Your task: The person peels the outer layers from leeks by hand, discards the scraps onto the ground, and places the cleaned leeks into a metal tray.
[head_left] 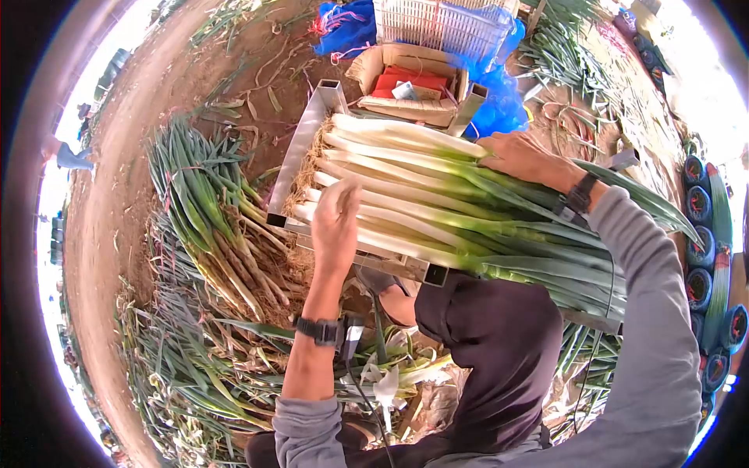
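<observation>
A layer of leeks (406, 187) lies side by side across a metal frame (300, 144), white stems and roots to the left, green leaves to the right. My right hand (521, 160) is closed round the upper leeks where white turns to green. Over the white stems near the root ends is my left hand (337, 222), seen nearly edge-on. Its fingers are mostly turned out of sight, so their grip on a leek cannot be made out.
Left of the frame, a bundle of leeks (207, 210) lies on the dirt among loose leaves. Behind it stand an open cardboard box (367, 66) with red contents, a white plastic crate (437, 27) and blue netting (499, 97). Blue-wrapped bundles (700, 242) line the right side.
</observation>
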The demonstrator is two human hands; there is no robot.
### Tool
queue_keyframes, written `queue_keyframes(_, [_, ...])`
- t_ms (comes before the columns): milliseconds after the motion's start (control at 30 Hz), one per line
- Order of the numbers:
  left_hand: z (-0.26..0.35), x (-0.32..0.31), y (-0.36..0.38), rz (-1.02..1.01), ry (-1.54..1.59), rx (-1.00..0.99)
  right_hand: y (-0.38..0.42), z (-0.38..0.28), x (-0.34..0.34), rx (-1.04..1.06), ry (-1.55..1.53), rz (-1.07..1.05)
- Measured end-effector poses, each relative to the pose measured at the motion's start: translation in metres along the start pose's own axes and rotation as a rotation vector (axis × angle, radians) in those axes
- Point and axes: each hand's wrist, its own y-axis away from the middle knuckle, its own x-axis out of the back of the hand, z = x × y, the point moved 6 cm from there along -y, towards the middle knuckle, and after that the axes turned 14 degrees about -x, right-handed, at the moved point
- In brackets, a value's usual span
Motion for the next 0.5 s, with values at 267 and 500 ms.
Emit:
queue_keyframes(267, [-0.007, -0.076, -0.066, -0.271, -0.243, -0.311, 0.033, 0.003, 0.033, 0.184, 0.399, 0.22])
queue_keyframes(500, [-0.042, -0.113, -0.075, -0.172, -0.724, -0.53, 0.046, 0.006, 0.069, 0.442, 0.301, 0.164])
